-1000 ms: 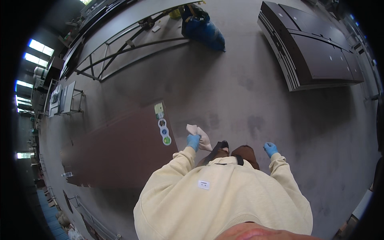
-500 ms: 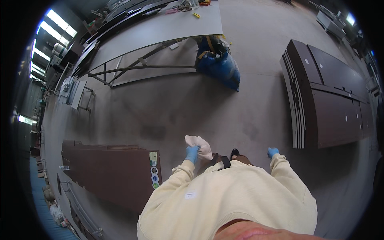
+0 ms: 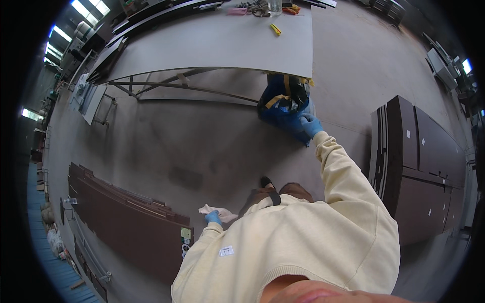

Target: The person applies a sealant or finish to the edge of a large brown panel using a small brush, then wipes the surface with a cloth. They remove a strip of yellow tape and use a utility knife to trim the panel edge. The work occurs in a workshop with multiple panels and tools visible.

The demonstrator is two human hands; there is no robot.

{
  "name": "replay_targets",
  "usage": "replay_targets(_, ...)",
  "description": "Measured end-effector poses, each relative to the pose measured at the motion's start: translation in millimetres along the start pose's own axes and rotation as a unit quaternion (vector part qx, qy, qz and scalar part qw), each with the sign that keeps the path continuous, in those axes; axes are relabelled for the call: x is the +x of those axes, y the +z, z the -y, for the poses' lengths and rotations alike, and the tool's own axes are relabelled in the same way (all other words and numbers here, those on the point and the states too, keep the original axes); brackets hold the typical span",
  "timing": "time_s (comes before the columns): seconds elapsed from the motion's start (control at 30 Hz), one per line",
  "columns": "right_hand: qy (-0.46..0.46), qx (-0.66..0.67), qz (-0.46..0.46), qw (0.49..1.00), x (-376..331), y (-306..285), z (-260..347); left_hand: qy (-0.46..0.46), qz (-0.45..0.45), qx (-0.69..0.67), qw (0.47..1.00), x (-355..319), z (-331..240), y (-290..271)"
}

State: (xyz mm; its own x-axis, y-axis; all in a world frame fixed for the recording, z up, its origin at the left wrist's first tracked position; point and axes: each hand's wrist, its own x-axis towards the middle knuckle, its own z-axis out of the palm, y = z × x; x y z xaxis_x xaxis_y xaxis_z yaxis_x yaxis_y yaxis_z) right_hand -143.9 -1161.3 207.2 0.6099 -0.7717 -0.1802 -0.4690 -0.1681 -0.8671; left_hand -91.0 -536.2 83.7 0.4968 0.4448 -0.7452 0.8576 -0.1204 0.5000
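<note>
Grey concrete floor (image 3: 166,146) runs under me, with a long grey worktable (image 3: 212,43) ahead on a slanted metal frame. At the table's near right corner sits a blue bag (image 3: 283,108) with a yellow strap across its dark open top, standing on the floor and partly tucked beneath the tabletop's edge.

My right hand (image 3: 310,124), in a blue glove, is stretched out at full arm's length and rests on the bag's near right side. The fingers look curled onto the blue fabric, but I cannot tell whether they pinch it or only press against it.

My left hand (image 3: 213,217), also gloved in blue, hangs low by my hip and is closed around a crumpled white rag (image 3: 217,211), which spills out on both sides of the fist.

So the bag lies forward and to my right, well apart from the left hand and touching the right one; the right arm is clearly the nearer. The bag's long axis seems to tilt from its top under the table down toward me.

Farther out, stacked dark brown panels (image 3: 424,166) lie on the floor to my right, and another pile of long brown boards (image 3: 121,222) runs along my left. Small tools, one of them yellow (image 3: 275,29), sit on the table's far end.
</note>
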Motion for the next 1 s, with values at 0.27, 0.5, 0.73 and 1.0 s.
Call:
replay_targets(0.27, -0.102, -0.169, -0.053, 0.979, 249.3, 17.6, 87.9, 0.169, 0.085, -0.116, 0.975, -30.5, -166.7, 156.3)
replay_targets(0.5, -0.219, -0.339, -0.064, 0.913, 490.3, 57.5, 138.5, 0.096, -0.028, -0.150, 0.984, -57.0, -165.7, 201.7)
replay_targets(0.73, -0.140, -0.458, -0.066, 0.875, 629.0, 101.5, 205.2, -0.020, -0.169, -0.125, 0.977, -111.7, -147.2, 216.5)
replay_targets(1.0, -0.084, -0.482, -0.040, 0.871, 705.9, 138.1, 175.1, -0.050, -0.192, -0.147, 0.969, -144.0, -140.8, 250.8)
